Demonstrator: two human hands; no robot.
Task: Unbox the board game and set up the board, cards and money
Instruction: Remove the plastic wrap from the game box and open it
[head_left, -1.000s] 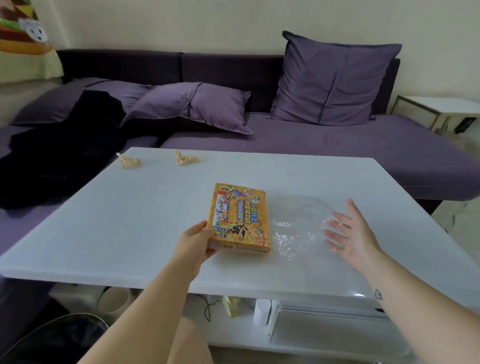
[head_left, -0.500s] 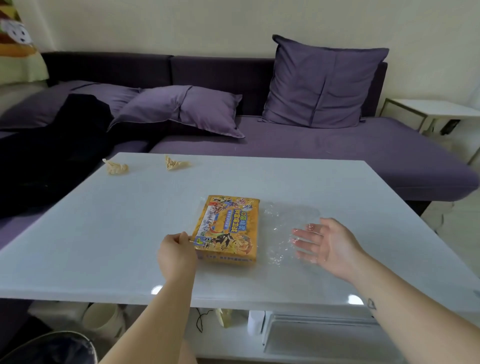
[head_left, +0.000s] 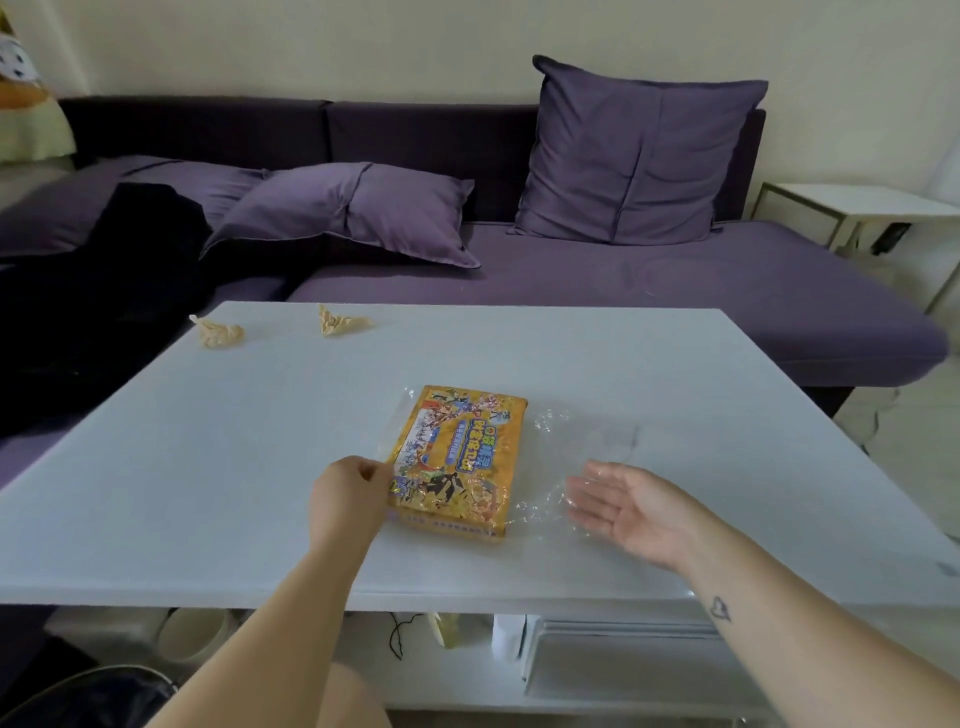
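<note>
A yellow board game box (head_left: 462, 457) lies flat on the white table (head_left: 208, 467), a little right of centre near the front edge. Clear plastic wrap (head_left: 571, 431) spreads out from under it to the right, and a strip of it shows along the box's left side. My left hand (head_left: 348, 499) sits at the box's near left edge, thumb and fingers pinched together on the wrap there. To the right of the box, my right hand (head_left: 623, 509) lies on the wrap with its fingers straight and the palm turned toward the box.
Two crumpled beige paper pieces (head_left: 218, 332) (head_left: 340, 322) lie at the table's far left. A purple sofa (head_left: 675, 291) with cushions and a black garment (head_left: 104, 291) runs behind the table. At the far right stands a small white side table (head_left: 857, 202).
The box was set down flat nearer the front edge. My left hand shifted from gripping the box's corner to pinching the wrap at its left edge. My right hand moved closer to the box.
</note>
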